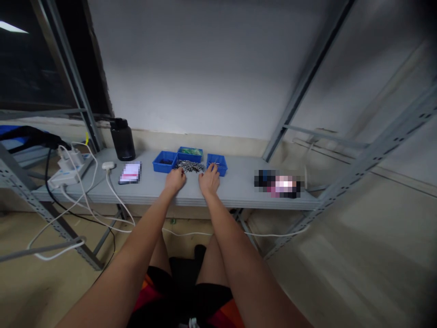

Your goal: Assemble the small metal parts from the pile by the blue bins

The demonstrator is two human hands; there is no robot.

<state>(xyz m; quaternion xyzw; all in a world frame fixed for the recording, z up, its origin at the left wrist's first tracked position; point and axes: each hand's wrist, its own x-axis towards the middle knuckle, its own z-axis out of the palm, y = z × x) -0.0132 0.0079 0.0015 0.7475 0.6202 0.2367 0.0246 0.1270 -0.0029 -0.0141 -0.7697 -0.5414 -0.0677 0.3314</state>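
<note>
A pile of small shiny metal pieces (190, 166), perhaps screws or pins, lies on the grey shelf between my hands. My left hand (175, 180) rests at the left side of the pile, its fingers curled together; anything inside them is too small to make out. My right hand (209, 179) reaches over the near left edge of the right blue bin (222, 172), fingers apart and thumb toward the pile. A few thin metal pieces show in that bin. Left of the pile sits a blue bin (157, 166) with dark small parts. Behind it, another blue bin (190, 158) holds something green.
A black bottle (123, 140) and a phone (130, 172) are on the left of the shelf (239, 191). Beyond them lie a white power strip (70, 172) and loose cables. A blurred-out object (278, 183) lies at right. Metal uprights frame both ends.
</note>
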